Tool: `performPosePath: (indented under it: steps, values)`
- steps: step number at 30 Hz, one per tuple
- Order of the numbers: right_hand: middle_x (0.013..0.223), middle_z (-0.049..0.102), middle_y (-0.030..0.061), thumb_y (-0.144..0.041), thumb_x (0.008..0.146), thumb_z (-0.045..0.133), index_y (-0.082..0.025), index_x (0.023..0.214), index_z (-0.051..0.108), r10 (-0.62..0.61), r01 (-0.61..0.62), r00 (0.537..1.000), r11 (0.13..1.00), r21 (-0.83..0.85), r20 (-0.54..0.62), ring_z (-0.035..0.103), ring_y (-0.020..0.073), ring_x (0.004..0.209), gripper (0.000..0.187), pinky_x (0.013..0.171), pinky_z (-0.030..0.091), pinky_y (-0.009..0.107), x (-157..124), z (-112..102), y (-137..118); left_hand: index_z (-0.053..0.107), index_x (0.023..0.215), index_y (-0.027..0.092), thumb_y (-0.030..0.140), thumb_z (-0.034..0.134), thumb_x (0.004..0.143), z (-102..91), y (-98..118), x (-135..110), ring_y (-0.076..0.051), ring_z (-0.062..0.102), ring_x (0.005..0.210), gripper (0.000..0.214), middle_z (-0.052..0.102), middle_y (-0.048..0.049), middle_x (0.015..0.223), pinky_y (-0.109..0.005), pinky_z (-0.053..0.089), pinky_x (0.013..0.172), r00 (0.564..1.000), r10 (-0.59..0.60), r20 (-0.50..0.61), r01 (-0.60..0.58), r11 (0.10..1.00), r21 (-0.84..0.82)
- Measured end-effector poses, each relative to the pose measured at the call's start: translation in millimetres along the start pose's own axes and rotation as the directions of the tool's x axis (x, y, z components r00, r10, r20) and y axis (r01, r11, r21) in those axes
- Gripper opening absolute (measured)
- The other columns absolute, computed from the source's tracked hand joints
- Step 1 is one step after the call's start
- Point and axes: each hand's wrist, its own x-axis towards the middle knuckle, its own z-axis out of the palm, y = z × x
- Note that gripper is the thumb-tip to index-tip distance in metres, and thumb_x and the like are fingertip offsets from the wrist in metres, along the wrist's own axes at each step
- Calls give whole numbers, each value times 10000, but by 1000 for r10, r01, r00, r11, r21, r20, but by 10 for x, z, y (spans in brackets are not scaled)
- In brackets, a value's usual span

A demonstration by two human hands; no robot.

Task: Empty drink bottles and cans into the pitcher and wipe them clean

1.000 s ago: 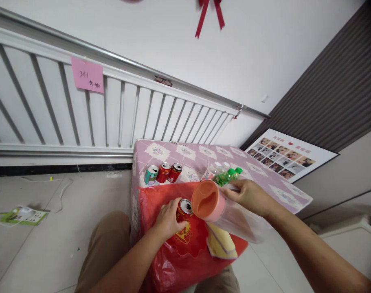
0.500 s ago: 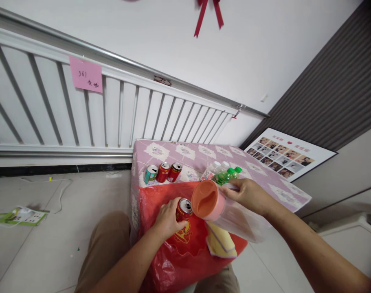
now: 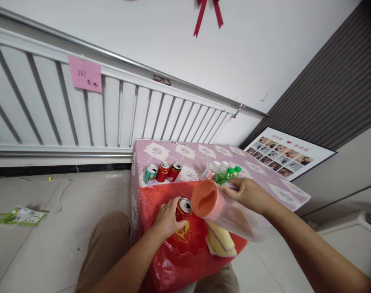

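My left hand (image 3: 166,219) is wrapped round a red drink can (image 3: 183,208) that stands upright on a red plastic bag (image 3: 185,252). My right hand (image 3: 249,194) grips a clear plastic jug with an orange-pink lid (image 3: 207,200), tipped on its side so the lid faces the can. A folded yellow cloth (image 3: 219,243) lies on the red bag below the jug.
A low table with a pink patterned cloth (image 3: 203,156) holds three cans (image 3: 162,172) and several green-capped bottles (image 3: 226,174). Behind it a white radiator (image 3: 112,118) carries a pink note (image 3: 84,73). A photo board (image 3: 287,156) leans at right. A leaflet (image 3: 22,216) lies on the floor.
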Motion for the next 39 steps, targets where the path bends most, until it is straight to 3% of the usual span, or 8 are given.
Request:
performPosePath:
  steps: [39]
  values:
    - [507,390,-35,-610,752,505,-224,515,396,-3,3,1000,1000,-5,3,357,119,513,466,477,294,267,10,-8,-29,381,1353,216,245,776,644,2,-5,-3,-313,537,1224,812,561,-122,1334,-480,405,1043,1000,20,-9,-20,1000,9]
